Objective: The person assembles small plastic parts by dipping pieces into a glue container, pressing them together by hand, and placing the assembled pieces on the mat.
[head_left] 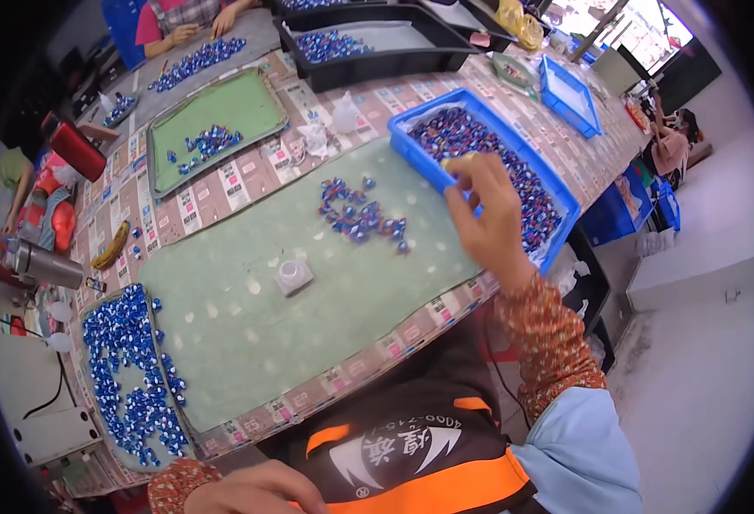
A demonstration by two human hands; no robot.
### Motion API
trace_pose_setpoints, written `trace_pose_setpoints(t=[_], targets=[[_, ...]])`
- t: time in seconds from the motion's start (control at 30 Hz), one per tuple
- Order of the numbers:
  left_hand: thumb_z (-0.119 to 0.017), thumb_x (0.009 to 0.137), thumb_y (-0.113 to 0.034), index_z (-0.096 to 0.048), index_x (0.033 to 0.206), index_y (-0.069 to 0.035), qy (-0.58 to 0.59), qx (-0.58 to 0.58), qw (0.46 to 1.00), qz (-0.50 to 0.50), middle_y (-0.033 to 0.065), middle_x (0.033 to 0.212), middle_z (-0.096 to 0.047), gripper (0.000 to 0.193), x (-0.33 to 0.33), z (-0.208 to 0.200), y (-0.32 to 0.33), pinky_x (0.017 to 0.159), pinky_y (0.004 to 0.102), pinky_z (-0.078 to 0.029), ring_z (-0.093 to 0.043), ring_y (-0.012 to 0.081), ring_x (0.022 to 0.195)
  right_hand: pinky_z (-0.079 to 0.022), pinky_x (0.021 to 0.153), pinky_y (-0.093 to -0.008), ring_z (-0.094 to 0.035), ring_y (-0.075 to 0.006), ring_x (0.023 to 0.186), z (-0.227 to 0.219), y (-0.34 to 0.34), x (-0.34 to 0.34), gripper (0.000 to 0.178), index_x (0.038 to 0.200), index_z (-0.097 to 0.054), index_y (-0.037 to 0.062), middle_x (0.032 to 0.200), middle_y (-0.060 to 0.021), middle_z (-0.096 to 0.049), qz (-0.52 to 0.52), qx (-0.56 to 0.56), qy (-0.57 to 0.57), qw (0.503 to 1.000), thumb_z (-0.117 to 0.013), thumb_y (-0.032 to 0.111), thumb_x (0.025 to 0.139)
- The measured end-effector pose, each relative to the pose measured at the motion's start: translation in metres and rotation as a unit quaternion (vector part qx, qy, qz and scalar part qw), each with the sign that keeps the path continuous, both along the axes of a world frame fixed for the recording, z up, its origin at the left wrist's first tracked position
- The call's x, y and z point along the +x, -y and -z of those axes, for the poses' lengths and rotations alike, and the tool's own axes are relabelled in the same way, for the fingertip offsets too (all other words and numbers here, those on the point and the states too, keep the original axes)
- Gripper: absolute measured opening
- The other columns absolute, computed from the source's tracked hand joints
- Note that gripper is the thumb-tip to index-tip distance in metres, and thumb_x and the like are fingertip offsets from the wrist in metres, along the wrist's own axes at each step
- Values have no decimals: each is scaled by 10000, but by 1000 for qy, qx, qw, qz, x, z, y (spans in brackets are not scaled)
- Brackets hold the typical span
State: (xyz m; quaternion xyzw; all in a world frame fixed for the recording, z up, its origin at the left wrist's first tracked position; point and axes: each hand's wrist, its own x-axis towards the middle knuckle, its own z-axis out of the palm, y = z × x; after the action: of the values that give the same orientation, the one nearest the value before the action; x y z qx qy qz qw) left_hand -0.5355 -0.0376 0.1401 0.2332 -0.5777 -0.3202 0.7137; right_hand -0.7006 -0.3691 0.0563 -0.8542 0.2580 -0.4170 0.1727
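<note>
My right hand [490, 214] is over the near left side of a blue plastic tray [428, 176] filled with small blue and reddish pieces [523, 176]. Its fingers are pinched around a small yellowish thing [457, 161], too little of which shows to name. To its left, a loose cluster of the same shiny pieces [356, 214] lies on a green mat [248, 360]. A small whitish block with a round hollow [293, 276] sits on that mat. My left hand [253, 490] rests low at the picture's bottom edge, back up, its fingers mostly hidden.
At the left stands a tray of blue and white pieces [124, 368], near a steel flask [47, 264]. Farther back are a green tray [214, 111], a black tray [381, 64] and a small blue tray [570, 96]. Across the table, a person's hands [223, 21] work beside more pieces.
</note>
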Motion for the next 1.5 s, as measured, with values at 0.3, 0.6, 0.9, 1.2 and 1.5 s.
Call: trace_pose_setpoints(t=[0.3, 0.6, 0.9, 1.2, 1.5], targets=[[-659, 957, -215, -704, 888, -3, 66, -22, 983, 173, 165, 923, -683, 227, -22, -10, 27, 707, 452, -474, -610, 347, 844, -446, 1099, -517, -528, -439, 1326, 32, 133, -9, 500, 1388, -597, 124, 1425, -214, -551, 143, -64, -285, 946, -645, 398, 971], [-659, 891, -97, -500, 650, -67, -242, 98, 866, 427, 85, 714, -565, 290, -65, 15, 53, 576, 376, -442, -595, 256, 688, -280, 1081, -814, -264, -474, 1528, 70, 144, 3, 659, 1520, -487, 281, 1572, -201, -418, 89, 19, -365, 926, -532, 644, 972], [-703, 798, -154, -689, 863, -126, 240, -44, 940, 239, 27, 1058, -746, 72, -61, 5, 96, 741, 418, -463, -630, 277, 893, -285, 1089, -799, -275, -459, 1527, 72, 145, -2, 678, 1539, -470, 286, 1575, -183, -425, 98, 0, -366, 925, -509, 662, 977], [-609, 1022, -265, -602, 994, -73, -112, -16, 991, 71, 152, 1020, -749, 193, -111, -4, 104, 762, 413, -570, -703, 295, 899, -266, 1097, -808, -317, -469, 1497, 86, 150, -4, 648, 1527, -477, 307, 1562, -190, -436, 107, -27, -354, 929, -514, 649, 977], [-522, 1058, -248, -610, 1048, -41, -303, 190, 891, 278, 237, 1110, -718, 225, -56, 14, 83, 965, 481, -557, -676, 385, 1152, -373, 1150, -584, -424, -452, 1412, 101, 181, 0, 556, 1520, -483, 255, 1503, -222, -459, 49, -81, -349, 932, -505, 530, 1037]])
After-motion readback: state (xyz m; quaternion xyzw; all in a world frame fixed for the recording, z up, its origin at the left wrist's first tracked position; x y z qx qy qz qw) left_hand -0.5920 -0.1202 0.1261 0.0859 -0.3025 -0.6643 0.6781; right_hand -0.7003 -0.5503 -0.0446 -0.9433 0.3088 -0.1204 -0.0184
